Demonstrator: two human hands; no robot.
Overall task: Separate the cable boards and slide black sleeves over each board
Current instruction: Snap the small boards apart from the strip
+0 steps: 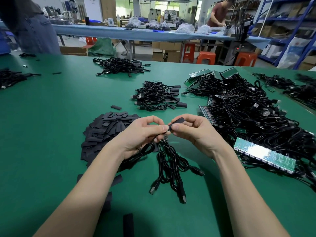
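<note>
A green table fronts a long blue bench, orange stools and blue shelving.

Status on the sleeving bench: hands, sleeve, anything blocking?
Right hand pinching black sleeve. Left hand pinching the cable end at the sleeve mouth; board itself hidden by fingers. Cables dangling below; nothing blocking.

Between the two grips, the small circuit board at the cable ends was almost wholly hidden by the left hand fingertips and the right hand thumb. The short black tube sleeve showed only its far end past the right grip; whether it was already over a board could not be told. Below the grips, a flat black sleeve strip was cut off by the bottom edge. Right of the grips, the tangled black cable heap ran off the right edge.
</note>
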